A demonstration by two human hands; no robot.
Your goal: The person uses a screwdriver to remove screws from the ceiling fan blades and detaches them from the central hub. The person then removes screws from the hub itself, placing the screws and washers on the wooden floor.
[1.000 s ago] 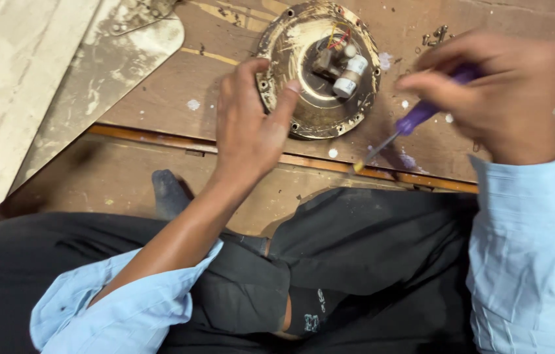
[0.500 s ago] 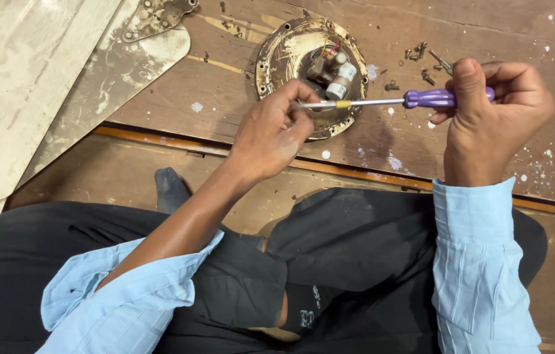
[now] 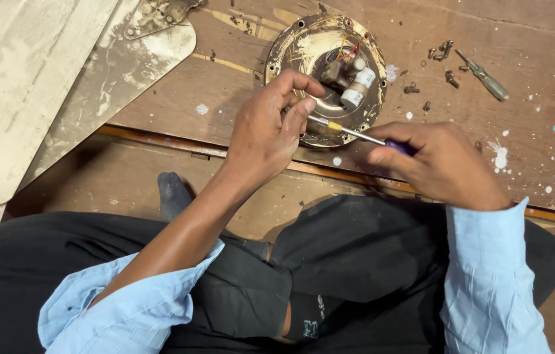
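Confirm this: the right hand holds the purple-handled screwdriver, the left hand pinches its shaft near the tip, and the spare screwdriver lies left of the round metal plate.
Wrong on one count. In the head view the spare screwdriver lies right of the round metal plate, beside the loose screws. The rest stands.

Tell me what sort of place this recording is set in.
Probably an informal repair workshop, with the person sitting on the floor. A worn, paint-spattered wooden board serves as the bench; on it lie a round metal motor plate, loose screws and a spare screwdriver.
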